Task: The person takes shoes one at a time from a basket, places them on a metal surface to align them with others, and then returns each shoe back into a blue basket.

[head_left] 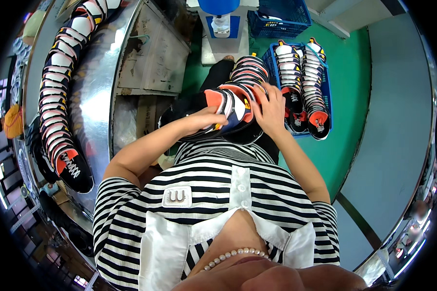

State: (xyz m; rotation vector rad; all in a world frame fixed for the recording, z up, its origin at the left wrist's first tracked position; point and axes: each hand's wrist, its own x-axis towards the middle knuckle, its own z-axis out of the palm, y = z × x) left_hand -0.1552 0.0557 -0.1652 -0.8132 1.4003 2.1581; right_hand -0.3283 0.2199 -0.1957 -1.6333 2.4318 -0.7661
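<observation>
Across my lap lies a nested stack of shoe uppers (250, 72), with coral linings and white, navy and pink edges. At its near end, a shoe upper (234, 107) with a coral lining and yellow accents is turned sideways. My left hand (204, 120) pinches this upper's near left edge between thumb and fingers. On the other side my right hand (273, 109) is curled round the coral edges where the upper meets the stack, its thumb toward me. The fingertips of that hand are partly hidden among the layers.
A long curved row of nested shoe uppers (54, 104) lies on the metal table (99, 72) at left. To the right, a blue crate (329, 99) holds more stacks. Ahead stand a machine with a pale base (223, 46) and another blue crate (289, 26).
</observation>
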